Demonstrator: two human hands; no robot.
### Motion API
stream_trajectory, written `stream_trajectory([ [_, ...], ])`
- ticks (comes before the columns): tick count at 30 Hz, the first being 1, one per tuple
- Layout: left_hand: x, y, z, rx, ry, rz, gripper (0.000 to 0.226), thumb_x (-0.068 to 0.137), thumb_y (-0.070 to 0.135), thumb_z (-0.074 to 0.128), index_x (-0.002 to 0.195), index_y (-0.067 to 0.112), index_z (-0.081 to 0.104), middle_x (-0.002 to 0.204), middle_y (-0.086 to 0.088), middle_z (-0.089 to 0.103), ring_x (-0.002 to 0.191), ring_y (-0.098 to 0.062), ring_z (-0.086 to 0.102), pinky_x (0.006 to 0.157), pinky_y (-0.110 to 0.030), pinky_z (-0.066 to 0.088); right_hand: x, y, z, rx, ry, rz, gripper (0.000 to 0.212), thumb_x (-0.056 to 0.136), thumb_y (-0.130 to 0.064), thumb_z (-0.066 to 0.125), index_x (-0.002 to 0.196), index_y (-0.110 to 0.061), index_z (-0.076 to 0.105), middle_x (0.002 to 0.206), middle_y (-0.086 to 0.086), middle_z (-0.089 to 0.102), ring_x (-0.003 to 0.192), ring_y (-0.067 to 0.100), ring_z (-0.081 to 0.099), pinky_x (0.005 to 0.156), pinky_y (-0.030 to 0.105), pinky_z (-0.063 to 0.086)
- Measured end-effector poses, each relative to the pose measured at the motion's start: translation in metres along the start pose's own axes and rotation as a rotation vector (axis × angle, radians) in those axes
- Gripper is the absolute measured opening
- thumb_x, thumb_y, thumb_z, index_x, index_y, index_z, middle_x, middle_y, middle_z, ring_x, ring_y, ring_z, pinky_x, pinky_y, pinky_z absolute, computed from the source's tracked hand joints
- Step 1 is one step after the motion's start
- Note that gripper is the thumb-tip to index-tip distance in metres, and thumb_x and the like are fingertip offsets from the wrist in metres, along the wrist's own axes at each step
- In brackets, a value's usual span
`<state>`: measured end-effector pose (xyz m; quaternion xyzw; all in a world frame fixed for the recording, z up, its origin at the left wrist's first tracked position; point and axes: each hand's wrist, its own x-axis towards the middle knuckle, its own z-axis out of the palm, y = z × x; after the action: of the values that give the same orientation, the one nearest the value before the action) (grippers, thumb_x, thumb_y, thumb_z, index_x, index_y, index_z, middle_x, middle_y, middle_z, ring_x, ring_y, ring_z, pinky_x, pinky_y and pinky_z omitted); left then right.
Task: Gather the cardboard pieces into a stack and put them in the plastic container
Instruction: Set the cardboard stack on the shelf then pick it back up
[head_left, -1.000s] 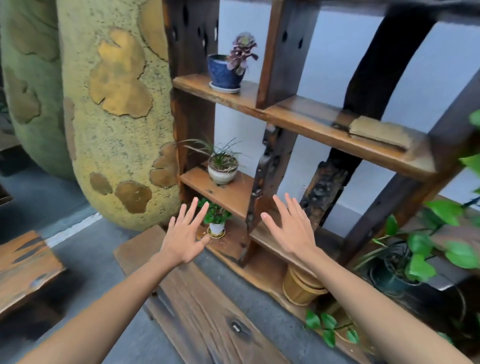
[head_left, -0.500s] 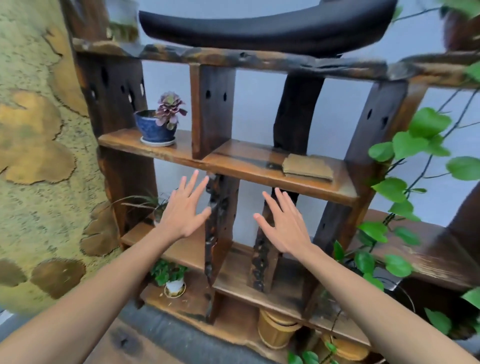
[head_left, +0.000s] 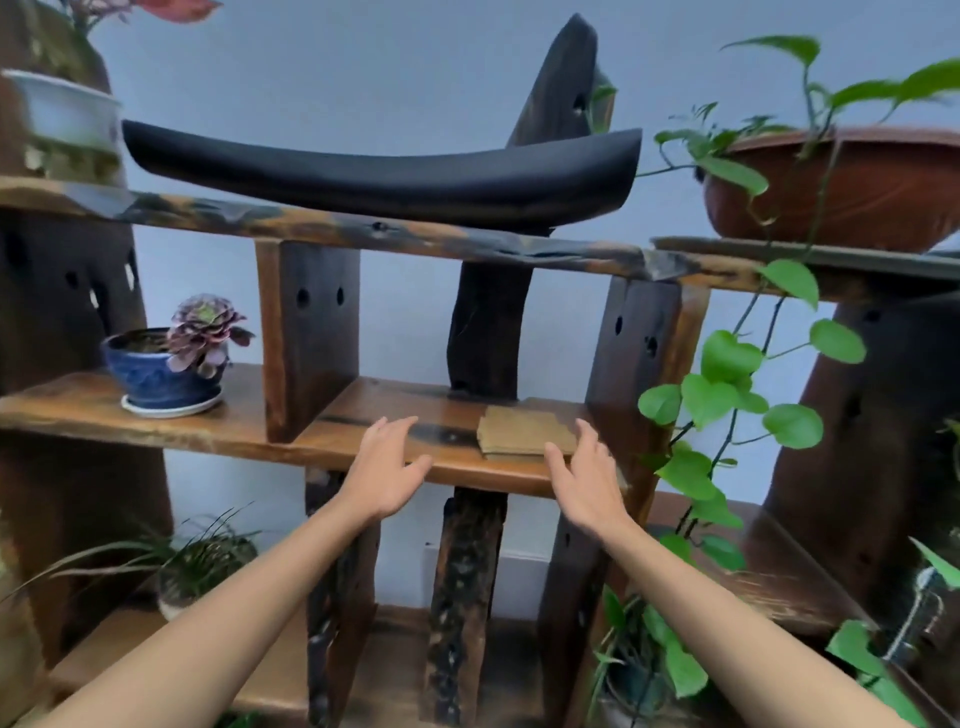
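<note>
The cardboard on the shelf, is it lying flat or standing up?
Lying flat. The cardboard pieces rest in a low pile on the wooden shelf, broad faces up. The right hand is open beside them.

The shelf bay (head_left: 415, 410) is open in front, bounded by dark uprights (head_left: 309, 338) either side.
</note>
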<state>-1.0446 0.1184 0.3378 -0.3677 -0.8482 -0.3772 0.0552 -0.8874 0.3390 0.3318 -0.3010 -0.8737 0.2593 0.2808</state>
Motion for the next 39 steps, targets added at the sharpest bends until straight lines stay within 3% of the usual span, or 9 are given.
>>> stream_trajectory([
  [6,0.036,0.024,0.020,-0.256,-0.095,-0.183,0.055,0.096,0.030,0.056,0.147,0.013,0.044,0.138,-0.010,0.061,0.124,-0.026,0.057,0.105,-0.038,0.044,0.043,0.012,-0.015,0.146,-0.009,0.233,0.059,0.106,-0.031,0.037,0.158,-0.013,0.015,0.149,0.028,0.046,0.135,0.045,0.045,0.111,0.043,0.035],
  [11,0.066,0.037,0.036,-0.492,-0.238,-0.368,0.043,0.098,0.027,0.048,0.134,0.004,0.054,0.123,-0.026,0.065,0.114,-0.046,0.061,0.107,-0.055,0.048,0.066,0.015,-0.011,0.232,-0.051,0.383,0.052,0.104,-0.024,0.036,0.154,-0.009,0.032,0.154,0.019,0.044,0.141,0.037,0.042,0.110,0.032,0.033],
  [14,0.077,0.041,0.040,-0.569,-0.233,-0.490,0.043,0.103,0.035,0.037,0.136,0.011,0.052,0.110,-0.013,0.069,0.094,-0.027,0.071,0.087,-0.038,0.062,0.069,0.020,-0.005,0.265,-0.017,0.411,0.044,0.104,-0.026,0.036,0.142,-0.008,0.051,0.148,0.017,0.052,0.136,0.035,0.047,0.106,0.032,0.036],
  [17,0.086,0.045,0.042,-0.704,-0.314,-0.579,0.047,0.106,0.037,0.035,0.146,0.014,0.042,0.120,-0.015,0.068,0.095,-0.023,0.071,0.074,-0.029,0.063,0.069,0.026,-0.004,0.367,-0.007,0.442,0.042,0.102,-0.029,0.039,0.132,-0.007,0.059,0.137,0.015,0.061,0.128,0.034,0.054,0.109,0.038,0.040],
  [21,0.088,0.052,0.045,-0.881,-0.392,-0.665,0.035,0.104,0.029,0.043,0.132,0.010,0.046,0.101,-0.016,0.068,0.099,-0.029,0.070,0.073,-0.032,0.063,0.071,0.030,-0.006,0.508,-0.018,0.491,0.033,0.098,-0.027,0.048,0.118,-0.008,0.067,0.120,0.019,0.068,0.111,0.031,0.062,0.105,0.048,0.044],
  [24,0.092,0.053,0.045,-0.948,-0.391,-0.735,0.037,0.101,0.022,0.048,0.134,0.004,0.045,0.114,-0.022,0.067,0.105,-0.033,0.069,0.062,-0.032,0.064,0.075,0.032,-0.007,0.570,-0.017,0.537,0.022,0.097,-0.022,0.051,0.110,-0.007,0.061,0.124,0.019,0.067,0.120,0.036,0.063,0.108,0.049,0.044],
  [29,0.099,0.054,0.040,-1.006,-0.406,-0.823,0.036,0.098,0.017,0.053,0.129,-0.002,0.049,0.109,-0.030,0.068,0.091,-0.030,0.068,0.052,-0.030,0.063,0.086,0.035,-0.014,0.738,-0.033,0.631,0.035,0.101,-0.016,0.055,0.133,-0.002,0.054,0.113,0.016,0.069,0.115,0.027,0.067,0.100,0.034,0.056],
  [33,0.101,0.056,0.040,-0.999,-0.340,-0.852,0.029,0.096,0.012,0.061,0.122,0.001,0.056,0.118,-0.029,0.064,0.091,-0.031,0.069,0.040,-0.028,0.058,0.090,0.033,-0.020,0.733,-0.078,0.683,0.046,0.097,-0.026,0.067,0.133,-0.001,0.056,0.112,0.013,0.070,0.091,0.016,0.069,0.086,0.026,0.061],
  [39,0.105,0.053,0.050,-0.946,-0.261,-0.802,0.036,0.090,0.000,0.069,0.124,-0.004,0.059,0.123,-0.024,0.065,0.106,-0.029,0.070,0.041,-0.023,0.058,0.091,0.027,-0.016,0.687,-0.057,0.662,0.048,0.091,-0.017,0.076,0.130,-0.001,0.053,0.119,0.012,0.072,0.099,0.014,0.072,0.065,0.018,0.059],
])
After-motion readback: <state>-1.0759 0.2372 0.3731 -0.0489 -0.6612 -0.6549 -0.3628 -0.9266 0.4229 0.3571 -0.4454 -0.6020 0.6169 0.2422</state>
